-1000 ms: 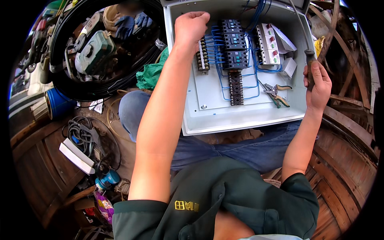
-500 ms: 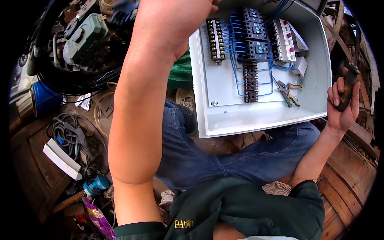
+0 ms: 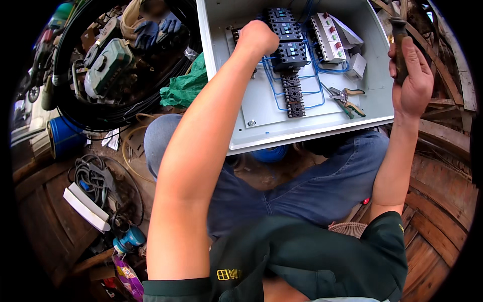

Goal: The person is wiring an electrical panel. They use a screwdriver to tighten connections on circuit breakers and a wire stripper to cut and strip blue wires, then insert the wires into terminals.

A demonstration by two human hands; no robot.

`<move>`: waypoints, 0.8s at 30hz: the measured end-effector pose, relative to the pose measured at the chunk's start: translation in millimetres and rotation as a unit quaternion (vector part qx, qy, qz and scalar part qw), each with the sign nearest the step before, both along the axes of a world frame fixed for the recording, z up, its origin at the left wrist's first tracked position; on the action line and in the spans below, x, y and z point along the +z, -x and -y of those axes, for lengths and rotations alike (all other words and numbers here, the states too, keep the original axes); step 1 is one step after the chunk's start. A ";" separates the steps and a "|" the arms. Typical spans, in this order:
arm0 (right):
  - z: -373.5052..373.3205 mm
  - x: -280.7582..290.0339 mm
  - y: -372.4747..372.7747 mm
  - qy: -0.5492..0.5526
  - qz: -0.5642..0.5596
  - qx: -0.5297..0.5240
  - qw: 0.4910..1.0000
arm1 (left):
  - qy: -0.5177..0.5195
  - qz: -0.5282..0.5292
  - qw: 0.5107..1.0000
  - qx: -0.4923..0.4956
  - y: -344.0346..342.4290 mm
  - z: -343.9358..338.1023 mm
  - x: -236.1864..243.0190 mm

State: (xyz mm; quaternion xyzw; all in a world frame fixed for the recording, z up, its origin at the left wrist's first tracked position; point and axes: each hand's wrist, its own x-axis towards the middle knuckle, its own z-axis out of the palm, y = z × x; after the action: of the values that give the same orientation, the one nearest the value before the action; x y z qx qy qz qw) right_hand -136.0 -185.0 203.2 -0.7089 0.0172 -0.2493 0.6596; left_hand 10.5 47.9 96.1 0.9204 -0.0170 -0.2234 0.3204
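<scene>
An open light-grey metal control box [image 3: 312,135] rests at my knees. My left hand [image 3: 257,38] reaches into it and is closed over the black terminal block [image 3: 236,34]. Its fingertips are hidden, so I cannot see what is in them. Beside it stand black contactors [image 3: 290,55] joined by blue wires, with dark relay sockets [image 3: 293,95] below. At the box's right side my right hand [image 3: 413,75] is wrapped round the dark handle of a screwdriver [image 3: 401,50], shaft upward. Pliers with green and tan handles [image 3: 347,100] lie on the mounting plate, touched by neither hand.
White breakers with red and green buttons [image 3: 328,38] fill the box's right part. Left of it are green sheeting [image 3: 183,85], a coil of black cable [image 3: 143,110], a blue drum [image 3: 65,136] and tangled cords [image 3: 93,178]. Wooden boards [image 3: 437,236] lie at the right.
My left hand has come down from the top edge of the view to the terminal block. My right hand, holding the screwdriver, is higher. The box sits further left and up in view.
</scene>
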 end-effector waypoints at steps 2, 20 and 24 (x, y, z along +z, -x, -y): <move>2.5 -6.8 -4.2 -0.030 -0.016 -0.009 0.999 | 0.010 -0.045 0.995 0.088 -3.7 4.6 -26.0; -34.9 1.7 -27.1 0.271 -0.043 -0.110 0.955 | 0.379 -0.082 0.823 0.415 29.8 20.0 -95.8; -53.5 1.5 -48.3 0.299 -0.074 -0.079 0.948 | 0.335 -0.114 0.834 0.425 28.2 19.4 -80.9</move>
State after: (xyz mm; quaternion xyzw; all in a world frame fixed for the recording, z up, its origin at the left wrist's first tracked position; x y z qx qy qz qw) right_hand -87.6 -131.5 204.7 -0.8865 0.0462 -0.2410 0.3923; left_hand -17.7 28.5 15.2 0.6417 0.3385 -0.1495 0.6717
